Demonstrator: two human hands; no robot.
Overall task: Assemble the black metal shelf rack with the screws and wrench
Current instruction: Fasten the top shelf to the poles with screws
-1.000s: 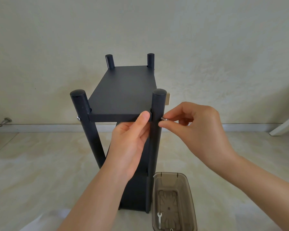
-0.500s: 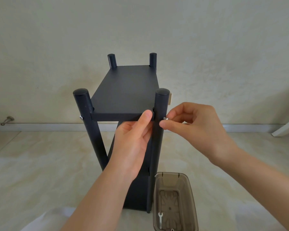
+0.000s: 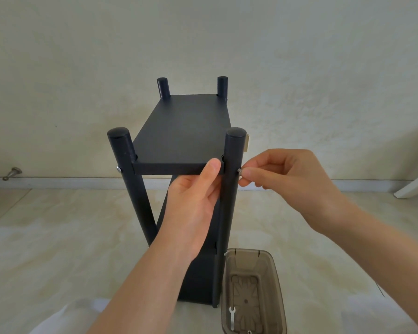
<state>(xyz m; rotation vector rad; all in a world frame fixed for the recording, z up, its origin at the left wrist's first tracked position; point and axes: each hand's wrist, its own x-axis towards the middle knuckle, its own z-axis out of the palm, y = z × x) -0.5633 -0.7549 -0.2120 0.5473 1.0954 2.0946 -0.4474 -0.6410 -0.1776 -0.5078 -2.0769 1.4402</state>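
Single head-worn wide-angle view; faces forward and slightly downward toward the wall (image 3: 82, 68); stands close above the shelf rack (image 3: 186, 131) on the floor (image 3: 58, 237).

The shelf rack (image 3: 184, 131) is matte black all over, and the screw (image 3: 239, 170) is silver. The bin (image 3: 277, 285) is smoky translucent brown, the wrench (image 3: 232, 318) in it white; the floor (image 3: 58, 237) is cream with tan marbling, the wall (image 3: 82, 56) mottled off-white.
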